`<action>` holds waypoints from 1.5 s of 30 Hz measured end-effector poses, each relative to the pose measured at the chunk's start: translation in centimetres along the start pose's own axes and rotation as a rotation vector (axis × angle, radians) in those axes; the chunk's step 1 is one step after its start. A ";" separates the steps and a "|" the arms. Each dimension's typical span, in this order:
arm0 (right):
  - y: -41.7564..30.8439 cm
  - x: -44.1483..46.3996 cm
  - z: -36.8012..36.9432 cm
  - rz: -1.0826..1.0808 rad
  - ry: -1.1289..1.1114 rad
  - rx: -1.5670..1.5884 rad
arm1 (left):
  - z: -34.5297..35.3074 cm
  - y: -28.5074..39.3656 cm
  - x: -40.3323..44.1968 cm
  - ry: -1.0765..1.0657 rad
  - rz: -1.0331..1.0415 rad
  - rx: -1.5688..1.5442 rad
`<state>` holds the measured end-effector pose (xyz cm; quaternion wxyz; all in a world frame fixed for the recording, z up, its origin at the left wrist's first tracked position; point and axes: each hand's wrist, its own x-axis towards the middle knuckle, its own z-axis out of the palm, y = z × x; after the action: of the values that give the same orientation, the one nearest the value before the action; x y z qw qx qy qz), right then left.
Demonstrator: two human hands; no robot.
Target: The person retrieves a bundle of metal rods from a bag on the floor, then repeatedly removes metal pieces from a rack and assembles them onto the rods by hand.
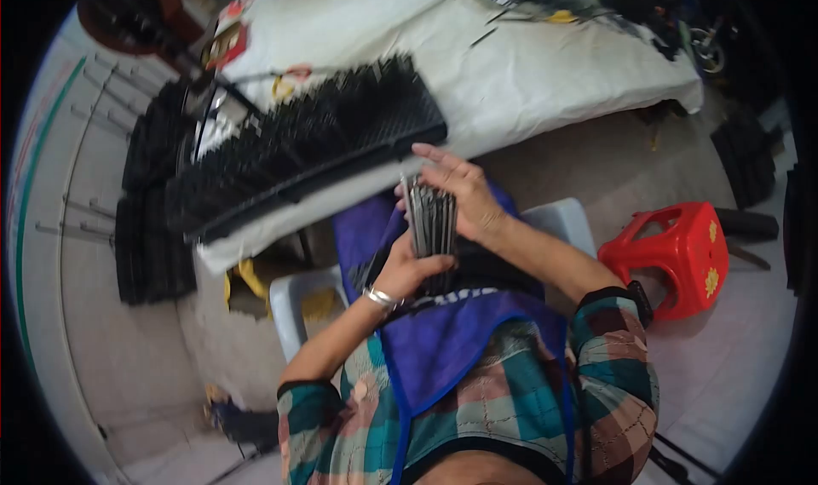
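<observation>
My left hand (407,269) is wrapped round the lower part of a bundle of thin, dark grey strips (433,217), with the thumb across its front. The strips stand roughly upright over my lap, tightly packed side by side. What exactly they are is too blurred to tell. At the top right of the bundle is my right hand (467,197), its fingers stretched out over the upper ends. It appears to touch the strips there. Just beyond both hands, a long black tray (341,166) densely filled with upright black pieces lies on the table edge.
A white-covered table (528,85) stands in front, with dark loose pieces (554,0) heaped at its far side. To the right is a red plastic stool (673,259). Black bundles (153,229) hang on a wall rack at the left. A blue apron (443,349) covers my lap.
</observation>
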<state>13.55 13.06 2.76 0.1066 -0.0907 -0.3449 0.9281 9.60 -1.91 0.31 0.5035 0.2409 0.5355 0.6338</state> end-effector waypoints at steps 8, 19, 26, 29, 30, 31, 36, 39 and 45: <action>2.2 0.9 0.1 0.141 0.018 -0.047 | -2.9 0.0 -0.6 -0.093 -0.194 -0.141; 2.1 1.7 0.2 -0.063 0.002 -0.347 | -1.9 -0.1 -0.4 0.026 -0.122 -0.325; 2.8 0.4 -1.9 0.118 -0.031 -0.573 | -4.1 -0.6 -0.5 0.123 -0.138 -0.258; 3.3 -0.2 -1.6 0.112 -0.040 -0.559 | -4.0 -0.9 -0.5 0.115 -0.154 -0.275; 3.5 -0.3 -1.8 0.094 -0.022 -0.561 | -4.1 -0.9 -0.5 0.108 -0.158 -0.283; 3.5 -0.3 -1.9 0.075 -0.005 -0.563 | -4.2 -0.9 -0.5 0.100 -0.162 -0.290; 3.7 -0.4 -2.5 0.072 0.042 -0.556 | -3.9 -0.5 -0.3 0.164 -0.163 -0.324; 3.7 -0.2 -3.1 0.084 0.044 -0.626 | -4.2 -1.2 -0.3 0.212 -0.166 -0.319; 1.8 0.8 -2.4 0.183 0.116 -0.486 | -4.4 -0.9 -0.2 0.326 -0.210 -0.447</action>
<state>13.14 13.42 -0.29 0.0170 -0.1977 -0.5413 0.8171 6.30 -4.05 -1.88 0.5140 -0.0377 0.4787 0.7108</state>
